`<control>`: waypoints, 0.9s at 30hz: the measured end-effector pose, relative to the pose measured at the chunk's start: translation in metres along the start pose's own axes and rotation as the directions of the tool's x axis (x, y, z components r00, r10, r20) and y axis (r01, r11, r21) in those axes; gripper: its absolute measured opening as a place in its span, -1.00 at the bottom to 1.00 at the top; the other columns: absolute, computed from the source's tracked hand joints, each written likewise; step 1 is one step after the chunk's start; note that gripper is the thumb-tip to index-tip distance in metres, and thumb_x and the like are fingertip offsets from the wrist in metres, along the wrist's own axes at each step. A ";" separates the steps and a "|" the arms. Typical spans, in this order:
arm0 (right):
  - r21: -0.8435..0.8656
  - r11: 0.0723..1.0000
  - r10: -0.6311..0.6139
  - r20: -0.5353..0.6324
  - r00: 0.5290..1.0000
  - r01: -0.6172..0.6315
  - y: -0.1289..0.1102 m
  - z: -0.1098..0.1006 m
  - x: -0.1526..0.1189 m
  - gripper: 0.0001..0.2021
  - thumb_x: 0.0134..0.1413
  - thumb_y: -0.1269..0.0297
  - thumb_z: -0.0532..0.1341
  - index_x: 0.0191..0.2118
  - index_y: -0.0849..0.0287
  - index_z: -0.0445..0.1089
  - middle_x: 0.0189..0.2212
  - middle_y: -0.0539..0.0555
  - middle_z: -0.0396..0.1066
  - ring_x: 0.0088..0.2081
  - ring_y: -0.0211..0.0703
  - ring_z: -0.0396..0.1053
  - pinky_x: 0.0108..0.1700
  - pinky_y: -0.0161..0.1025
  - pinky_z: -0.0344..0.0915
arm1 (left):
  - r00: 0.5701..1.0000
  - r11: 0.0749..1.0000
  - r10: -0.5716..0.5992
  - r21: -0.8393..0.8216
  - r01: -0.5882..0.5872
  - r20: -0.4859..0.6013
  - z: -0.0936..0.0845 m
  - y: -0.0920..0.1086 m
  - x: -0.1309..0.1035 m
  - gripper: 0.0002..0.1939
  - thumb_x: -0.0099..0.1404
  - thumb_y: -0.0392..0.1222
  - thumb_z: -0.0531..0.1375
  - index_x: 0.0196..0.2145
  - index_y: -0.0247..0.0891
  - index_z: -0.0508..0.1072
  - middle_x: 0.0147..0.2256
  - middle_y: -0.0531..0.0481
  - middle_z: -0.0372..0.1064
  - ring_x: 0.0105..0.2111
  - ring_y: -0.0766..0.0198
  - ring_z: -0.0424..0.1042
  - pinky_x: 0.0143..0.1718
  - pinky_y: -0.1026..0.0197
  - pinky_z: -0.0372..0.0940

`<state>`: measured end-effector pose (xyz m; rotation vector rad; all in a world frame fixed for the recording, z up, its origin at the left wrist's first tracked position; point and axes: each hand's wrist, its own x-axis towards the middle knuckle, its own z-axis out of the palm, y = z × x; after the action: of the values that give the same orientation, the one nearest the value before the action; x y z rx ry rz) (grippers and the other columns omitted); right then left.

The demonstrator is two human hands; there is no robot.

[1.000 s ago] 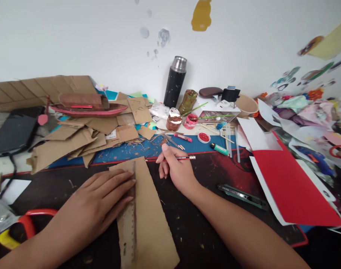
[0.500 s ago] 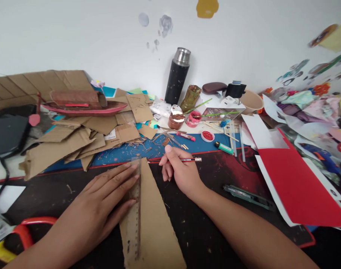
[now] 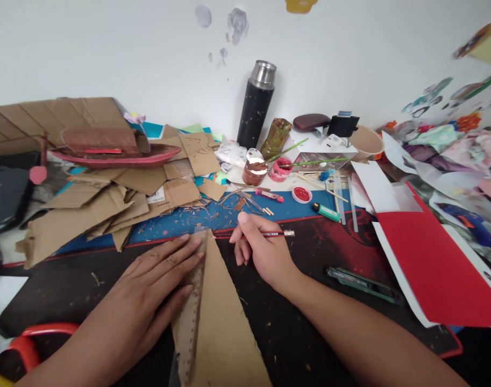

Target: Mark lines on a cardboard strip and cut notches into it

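My left hand (image 3: 152, 290) lies flat with its fingers stretched out over a clear plastic ruler (image 3: 193, 317). The ruler rests lengthwise along the left side of a tapering piece of cardboard (image 3: 225, 322), and its lower end sticks out a little past the cardboard's left edge. To the right of the cardboard's narrow far end, my right hand (image 3: 265, 250) is closed around a dark pencil (image 3: 279, 234). The pencil lies almost level, its metal-capped end pointing right and its thin end toward the cardboard tip. I cannot tell whether the pencil touches the cardboard.
A utility knife (image 3: 364, 285) lies right of my forearm, beside red paper (image 3: 434, 263). Red-handled scissors (image 3: 27, 344) are at lower left. Cardboard scraps (image 3: 92, 215), a model boat (image 3: 116, 153), paint pots (image 3: 255, 171), a lighter (image 3: 326, 212) and a black flask (image 3: 255, 110) stand behind.
The ruler has turned slightly, its near end swinging left over the cardboard's edge under my left hand. My right hand keeps the pencil in much the same place. The view has shifted slightly.
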<state>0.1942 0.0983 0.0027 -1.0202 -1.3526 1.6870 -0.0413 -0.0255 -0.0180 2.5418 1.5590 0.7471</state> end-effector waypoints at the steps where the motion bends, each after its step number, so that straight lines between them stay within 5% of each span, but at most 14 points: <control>1: 0.002 1.000 -0.005 0.000 1.000 0.005 0.000 0.000 0.000 -0.28 0.24 -0.57 0.35 -0.45 0.08 0.48 -0.75 -0.17 0.15 -0.71 -0.26 0.27 -0.60 -0.31 0.16 | 1.000 1.000 -0.004 -0.002 0.004 0.002 0.000 0.000 0.000 -0.32 0.71 0.04 0.14 0.67 0.06 0.18 0.52 -0.03 0.41 0.46 -0.04 0.48 0.44 -0.13 0.45; 27: -0.028 0.999 -0.028 0.018 0.999 0.029 -0.004 0.002 -0.005 -0.32 0.33 -0.50 0.34 -0.43 0.07 0.50 -0.73 -0.15 0.21 -0.68 -0.25 0.29 -0.55 -0.29 0.22 | 1.000 1.000 0.016 0.021 -0.016 0.010 0.006 -0.001 -0.001 -0.30 0.73 0.09 0.10 0.69 0.03 0.11 0.52 -0.04 0.41 0.47 -0.08 0.45 0.38 -0.12 0.47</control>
<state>0.1950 0.0941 0.0071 -0.9996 -1.3998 1.6636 -0.0399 -0.0249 -0.0240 2.5716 1.5532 0.7230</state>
